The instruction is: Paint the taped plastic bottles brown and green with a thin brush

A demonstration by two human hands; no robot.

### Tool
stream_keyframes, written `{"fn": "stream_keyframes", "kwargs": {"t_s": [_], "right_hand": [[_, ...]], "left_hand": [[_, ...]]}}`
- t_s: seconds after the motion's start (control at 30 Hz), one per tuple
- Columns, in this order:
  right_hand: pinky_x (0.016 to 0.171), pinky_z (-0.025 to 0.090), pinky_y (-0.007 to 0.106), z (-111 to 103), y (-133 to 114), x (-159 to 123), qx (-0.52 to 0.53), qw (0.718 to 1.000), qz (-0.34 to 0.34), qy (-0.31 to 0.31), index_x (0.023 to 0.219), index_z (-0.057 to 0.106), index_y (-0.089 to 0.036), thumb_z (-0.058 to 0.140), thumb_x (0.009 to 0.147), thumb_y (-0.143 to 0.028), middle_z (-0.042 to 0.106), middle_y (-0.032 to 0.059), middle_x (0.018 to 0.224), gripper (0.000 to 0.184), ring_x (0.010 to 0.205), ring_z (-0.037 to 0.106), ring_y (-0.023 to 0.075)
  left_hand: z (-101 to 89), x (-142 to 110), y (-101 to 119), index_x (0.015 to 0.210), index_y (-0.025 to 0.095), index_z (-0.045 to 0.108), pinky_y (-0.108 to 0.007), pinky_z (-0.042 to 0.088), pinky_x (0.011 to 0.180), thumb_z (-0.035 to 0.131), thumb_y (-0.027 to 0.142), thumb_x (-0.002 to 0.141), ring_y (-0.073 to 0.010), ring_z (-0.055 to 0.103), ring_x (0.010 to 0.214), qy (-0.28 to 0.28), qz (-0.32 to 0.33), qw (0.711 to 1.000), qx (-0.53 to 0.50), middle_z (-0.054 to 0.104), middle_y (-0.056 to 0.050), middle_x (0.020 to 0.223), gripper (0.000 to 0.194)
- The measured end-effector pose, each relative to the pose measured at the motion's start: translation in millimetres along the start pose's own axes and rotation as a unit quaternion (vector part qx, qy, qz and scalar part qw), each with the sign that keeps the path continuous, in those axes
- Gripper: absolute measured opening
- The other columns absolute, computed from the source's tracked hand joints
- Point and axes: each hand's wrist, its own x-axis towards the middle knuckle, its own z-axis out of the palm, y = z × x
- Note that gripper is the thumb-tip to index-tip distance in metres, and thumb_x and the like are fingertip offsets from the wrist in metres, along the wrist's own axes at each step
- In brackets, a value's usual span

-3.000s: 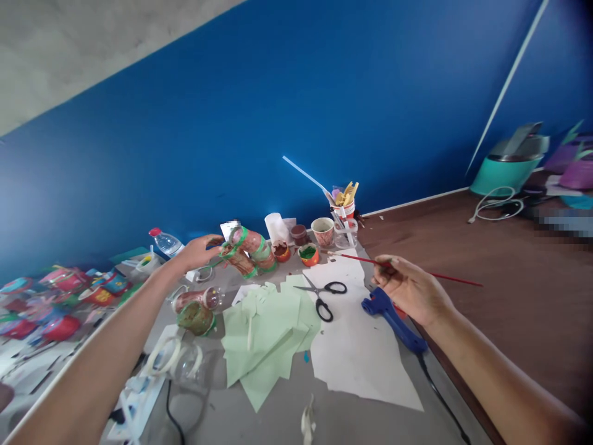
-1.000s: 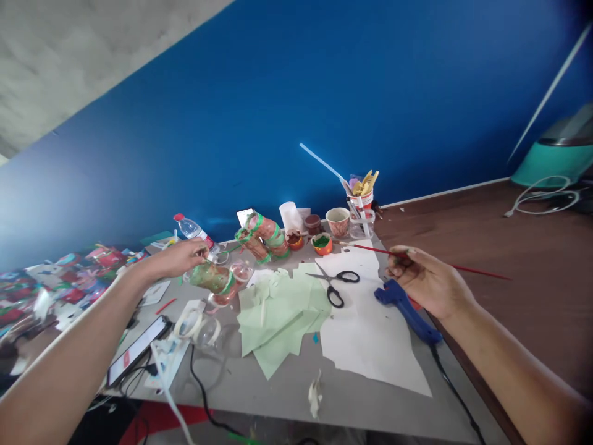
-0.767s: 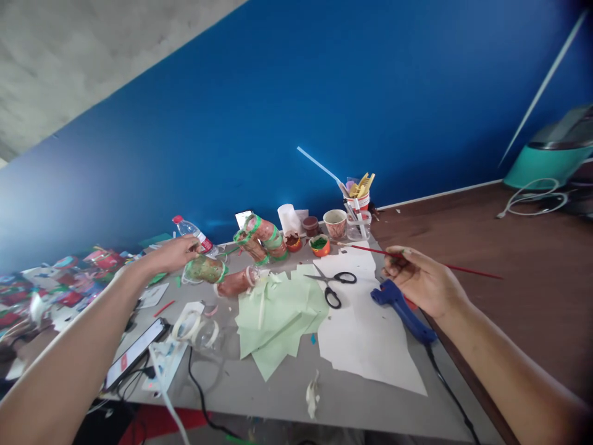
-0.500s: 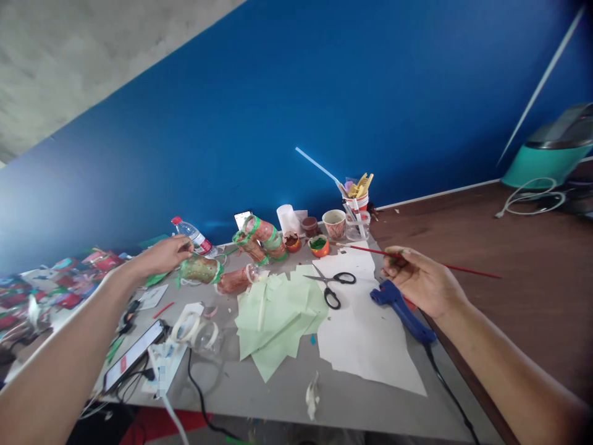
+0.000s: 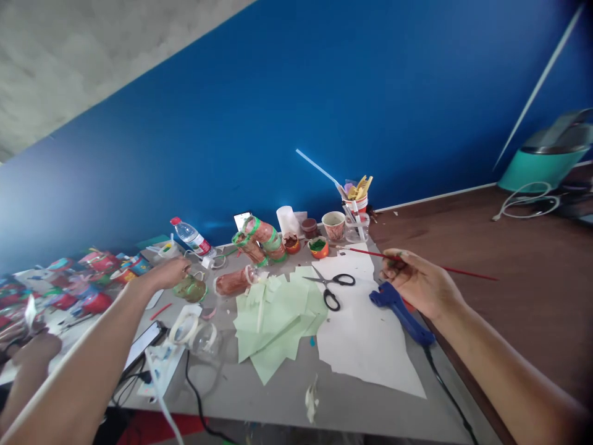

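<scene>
My right hand (image 5: 419, 281) pinches a thin red paintbrush (image 5: 456, 271), its bristles pointing left toward an orange cup of green paint (image 5: 319, 247). At the left, my left hand (image 5: 170, 273) is closed on a green-painted plastic bottle piece (image 5: 191, 289); the fingertips are partly hidden. Beside that piece, a brown-painted bottle (image 5: 233, 282) lies on its side. Behind it lean more bottle pieces (image 5: 266, 238) painted brown and edged in green. An orange cup of brown paint (image 5: 291, 243) stands next to the green one.
Black scissors (image 5: 330, 285) lie across green paper sheets (image 5: 278, 327) and white paper (image 5: 365, 346). A blue glue gun (image 5: 403, 312) with a cord rests at the right edge. A water bottle (image 5: 192, 237) stands behind; another person's arm (image 5: 34, 358) is at far left.
My left hand has drawn the green-painted bottle piece left and nearer, away from the brown bottle, and it is turned. My right hand with the paintbrush has hardly moved.
</scene>
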Motion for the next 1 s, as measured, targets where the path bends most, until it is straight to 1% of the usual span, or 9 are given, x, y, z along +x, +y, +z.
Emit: {"fn": "stream_keyframes", "kwargs": {"t_s": [0.07,0.1,0.2,0.27,0.37,0.5,0.77,0.87,1.0], "right_hand": [[0.057,0.052,0.026,-1,1,1,0.002,1.000,0.000,0.006,0.079,0.076,-0.015,0.069,0.071,-0.027,0.066,0.0052,0.067,0.015,0.060,0.057,0.0136],[0.057,0.051,0.025,-2,2,2,0.003,1.000,-0.002,0.009,0.079,0.076,-0.016,0.068,0.072,-0.026,0.066,0.0052,0.067,0.015,0.062,0.058,0.0141],[0.056,0.050,0.025,-4,3,3,0.002,1.000,-0.002,0.014,0.079,0.076,-0.017,0.066,0.073,-0.024,0.067,0.0049,0.068,0.014,0.065,0.059,0.0148],[0.056,0.050,0.026,-4,3,3,-0.002,1.000,0.003,0.013,0.079,0.076,-0.017,0.065,0.074,-0.025,0.066,0.0050,0.067,0.015,0.062,0.057,0.0148],[0.055,0.050,0.027,-3,3,2,-0.007,1.000,0.003,0.016,0.078,0.076,-0.018,0.062,0.075,-0.024,0.065,0.0050,0.067,0.016,0.061,0.056,0.0151],[0.056,0.050,0.028,-2,3,2,-0.005,1.000,0.002,0.024,0.077,0.076,-0.019,0.062,0.074,-0.023,0.066,0.0048,0.068,0.014,0.062,0.056,0.0159],[0.058,0.051,0.028,-3,3,2,-0.002,1.000,0.008,0.019,0.078,0.076,-0.018,0.063,0.074,-0.024,0.065,0.0046,0.067,0.014,0.062,0.056,0.0151],[0.057,0.051,0.029,-3,3,2,-0.002,1.000,0.008,0.019,0.078,0.075,-0.018,0.062,0.075,-0.024,0.065,0.0043,0.067,0.015,0.061,0.056,0.0153],[0.056,0.049,0.031,-2,2,2,-0.012,1.000,0.000,0.026,0.078,0.075,-0.020,0.063,0.074,-0.025,0.066,0.0045,0.068,0.013,0.062,0.057,0.0171]], "left_hand": [[9.0,4,0,0.069,0.017,0.060,-0.034,0.047,0.074,0.061,0.019,0.075,-0.0235,0.061,0.079,-0.021,-0.009,0.999,0.028,0.062,-0.005,0.078,0.007],[13.0,6,0,0.077,0.015,0.063,-0.036,0.049,0.076,0.062,0.021,0.080,-0.0225,0.062,0.082,-0.032,-0.013,0.999,0.039,0.064,-0.005,0.084,0.007],[23.3,11,2,0.106,0.015,0.062,-0.041,0.053,0.082,0.060,0.033,0.091,-0.0202,0.063,0.094,-0.065,-0.019,0.996,0.056,0.065,-0.006,0.107,0.024],[28.3,13,3,0.116,0.016,0.059,-0.042,0.054,0.084,0.059,0.036,0.093,-0.0209,0.063,0.098,-0.080,-0.023,0.995,0.057,0.063,-0.007,0.116,0.031],[31.6,17,2,0.118,0.016,0.059,-0.043,0.054,0.085,0.059,0.035,0.093,-0.0216,0.063,0.100,-0.089,-0.029,0.994,0.051,0.062,-0.008,0.118,0.032],[28.9,20,2,0.119,0.017,0.058,-0.044,0.054,0.087,0.059,0.035,0.092,-0.0227,0.062,0.103,-0.078,-0.028,0.996,0.042,0.061,-0.009,0.121,0.032],[29.3,21,12,0.111,0.015,0.062,-0.046,0.051,0.090,0.059,0.037,0.092,-0.0223,0.063,0.103,-0.056,-0.029,0.998,0.024,0.065,-0.008,0.114,0.029],[30.7,22,15,0.108,0.013,0.065,-0.045,0.047,0.097,0.057,0.033,0.089,-0.0271,0.063,0.108,-0.038,-0.034,0.999,0.011,0.068,-0.012,0.115,0.028],[24.8,28,22,0.115,0.011,0.064,-0.044,0.039,0.106,0.052,0.033,0.079,-0.0352,0.054,0.124,-0.002,-0.038,0.999,-0.016,0.064,-0.019,0.128,0.044]]}}
